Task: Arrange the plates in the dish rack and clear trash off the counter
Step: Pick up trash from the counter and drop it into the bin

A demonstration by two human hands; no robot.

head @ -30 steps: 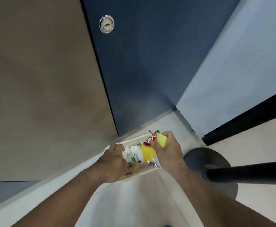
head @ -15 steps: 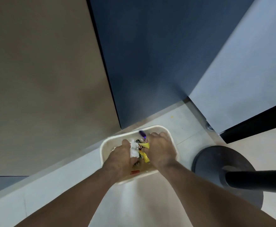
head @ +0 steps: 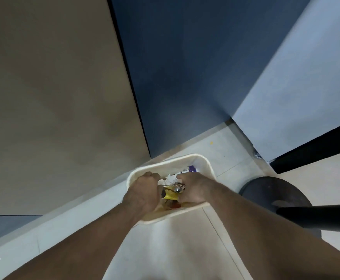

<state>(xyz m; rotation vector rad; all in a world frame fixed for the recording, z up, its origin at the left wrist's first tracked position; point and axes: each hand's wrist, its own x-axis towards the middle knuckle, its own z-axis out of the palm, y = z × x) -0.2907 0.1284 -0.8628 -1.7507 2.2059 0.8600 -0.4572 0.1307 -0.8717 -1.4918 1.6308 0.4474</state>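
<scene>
A cream waste bin (head: 203, 161) stands on the floor against the wall, and both my hands are down inside it. Loose trash lies between them: a yellow wrapper (head: 171, 196), crumpled white paper (head: 170, 179) and a purple wrapper (head: 192, 169) at the far side. My left hand (head: 144, 191) is curled into a fist, knuckles up, against the yellow wrapper's left end; nothing shows inside its fingers. My right hand (head: 193, 188) reaches in from the right, fingers stretched onto the white paper. No plates or dish rack are in view.
A tan panel (head: 54, 87) and a dark blue panel (head: 185, 67) rise behind the bin. A black round stand base (head: 266, 190) with a dark pole (head: 316, 216) sits close on the right. Pale floor tiles (head: 175, 249) lie in front.
Both hands sank deeper into the bin. The white paper left my left hand and the yellow wrapper left my right; both now lie among the trash. The view dipped lower.
</scene>
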